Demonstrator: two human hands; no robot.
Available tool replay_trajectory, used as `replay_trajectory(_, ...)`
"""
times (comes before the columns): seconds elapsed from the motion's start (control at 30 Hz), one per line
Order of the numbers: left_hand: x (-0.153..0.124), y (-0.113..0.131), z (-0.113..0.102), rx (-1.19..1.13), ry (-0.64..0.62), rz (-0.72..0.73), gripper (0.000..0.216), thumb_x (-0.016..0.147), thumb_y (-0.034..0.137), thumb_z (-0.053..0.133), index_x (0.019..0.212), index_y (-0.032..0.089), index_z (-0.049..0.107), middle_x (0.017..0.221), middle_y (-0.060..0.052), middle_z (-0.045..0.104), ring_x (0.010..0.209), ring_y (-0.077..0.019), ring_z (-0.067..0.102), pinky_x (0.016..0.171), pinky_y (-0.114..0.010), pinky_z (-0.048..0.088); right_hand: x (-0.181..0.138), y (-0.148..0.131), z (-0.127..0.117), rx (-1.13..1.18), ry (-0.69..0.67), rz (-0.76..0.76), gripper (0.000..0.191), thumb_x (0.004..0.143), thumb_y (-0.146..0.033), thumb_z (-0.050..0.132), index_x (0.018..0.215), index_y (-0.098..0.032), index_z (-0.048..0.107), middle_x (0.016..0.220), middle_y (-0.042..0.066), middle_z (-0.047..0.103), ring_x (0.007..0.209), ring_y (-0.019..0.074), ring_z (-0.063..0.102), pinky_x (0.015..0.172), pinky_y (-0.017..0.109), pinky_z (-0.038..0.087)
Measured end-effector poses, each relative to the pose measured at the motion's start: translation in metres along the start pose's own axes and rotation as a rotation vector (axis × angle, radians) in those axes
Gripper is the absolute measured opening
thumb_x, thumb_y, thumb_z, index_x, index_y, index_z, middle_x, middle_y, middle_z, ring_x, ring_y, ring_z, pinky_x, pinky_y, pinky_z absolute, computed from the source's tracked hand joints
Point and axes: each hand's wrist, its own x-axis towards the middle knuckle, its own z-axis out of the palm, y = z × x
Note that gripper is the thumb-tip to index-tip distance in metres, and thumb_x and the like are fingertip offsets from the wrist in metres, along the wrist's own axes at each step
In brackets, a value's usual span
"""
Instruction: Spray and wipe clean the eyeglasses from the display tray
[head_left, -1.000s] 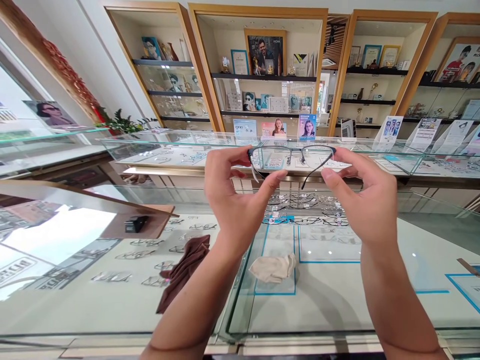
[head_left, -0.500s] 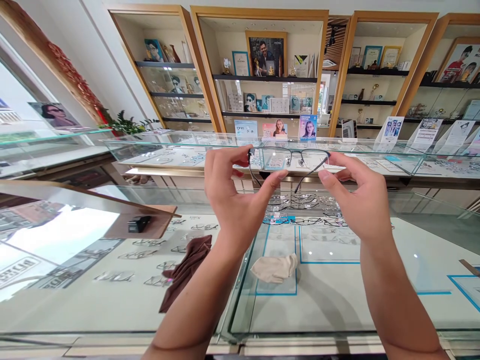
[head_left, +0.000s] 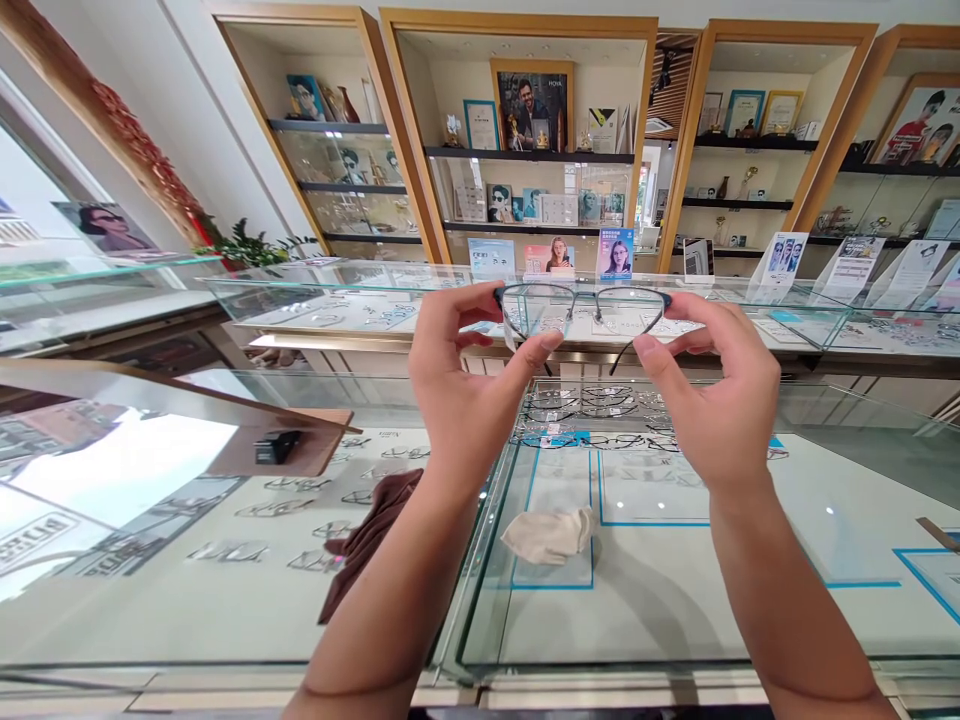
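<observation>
Glasses: I am holding the thin dark-rimmed glasses (head_left: 583,300) up in the air, level, well above the glass counter (head_left: 675,620). The front is turned away from me.

Left hand: my left hand (head_left: 469,400) is pinching the left end of the front between thumb and forefinger, and the other fingers are curling loosely behind.

Right hand: my right hand (head_left: 712,390) is pinching the right end the same way, with the thumb underneath and the forefinger on top.

Why the ends: I am gripping at the outer corners, I judge, so my fingertips are staying off the lenses and both lenses are showing clear between my hands.

Temples: the right arm of the frame is hanging down and towards me. The left one is mostly hidden behind my thumb, so I cannot say how far it is opening.

Below: a beige cloth (head_left: 547,535) is lying crumpled on the counter top under my hands, and a brown cloth (head_left: 367,545) is lying to its left.

Inside the case: rows of display frames (head_left: 592,405) are sitting beneath the glass, well apart from the pair I am holding.
</observation>
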Motion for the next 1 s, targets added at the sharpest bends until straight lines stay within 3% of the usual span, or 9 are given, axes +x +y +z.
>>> replay_trajectory(0.27, 0.002, -0.008, 0.003, -0.070, -0.018, -0.039, 0.044, 0.077, 0.041, 0.090, 0.113, 0.025, 0.069, 0.105, -0.004, 0.072, 0.098, -0.0188, 0.070, 0.075, -0.030, 0.054, -0.001, 0.001, 0.003, 0.046, 0.042, -0.055, 0.027, 0.091, -0.039, 0.077, 0.113, -0.026, 0.068, 0.111, 0.004, 0.071, 0.078, 0.0165, 0.069, 0.079, 0.039, 0.060)
replay_trajectory(0.53, 0.003, -0.007, 0.002, 0.112, 0.065, 0.132, 0.050, 0.075, 0.047, 0.091, 0.114, 0.025, 0.069, 0.102, -0.003, 0.068, 0.097, -0.0206, 0.064, 0.077, -0.034, 0.052, 0.002, 0.018, 0.009, 0.110, -0.100, 0.078, 0.031, 0.092, -0.043, 0.075, 0.117, -0.027, 0.068, 0.114, 0.003, 0.075, 0.077, 0.0161, 0.068, 0.076, 0.038, 0.059)
replay_trajectory(0.7, 0.003, -0.006, 0.002, 0.113, 0.065, 0.150, 0.054, 0.072, 0.045, 0.093, 0.116, 0.026, 0.069, 0.105, -0.004, 0.068, 0.099, -0.0209, 0.064, 0.079, -0.034, 0.053, 0.003, 0.022, 0.010, 0.131, -0.106, 0.089, 0.032, 0.092, -0.044, 0.075, 0.118, -0.027, 0.068, 0.115, 0.004, 0.076, 0.078, 0.0161, 0.068, 0.076, 0.037, 0.059)
replay_trajectory(0.83, 0.004, -0.013, 0.003, 0.021, 0.028, 0.074, 0.051, 0.075, 0.044, 0.090, 0.118, 0.025, 0.069, 0.107, -0.004, 0.070, 0.100, -0.0196, 0.068, 0.077, -0.032, 0.055, 0.001, 0.017, 0.011, 0.104, -0.028, 0.012, 0.031, 0.092, -0.043, 0.076, 0.118, -0.028, 0.067, 0.115, 0.004, 0.073, 0.085, 0.0180, 0.070, 0.081, 0.040, 0.060)
replay_trajectory(1.0, 0.005, -0.027, 0.011, -0.156, -0.048, 0.012, 0.052, 0.077, 0.044, 0.089, 0.121, 0.027, 0.069, 0.117, -0.006, 0.073, 0.105, -0.0196, 0.071, 0.074, -0.029, 0.057, -0.001, 0.012, 0.013, 0.046, 0.115, -0.197, 0.031, 0.094, -0.036, 0.074, 0.123, -0.029, 0.064, 0.117, 0.006, 0.069, 0.104, 0.0257, 0.068, 0.082, 0.046, 0.061)
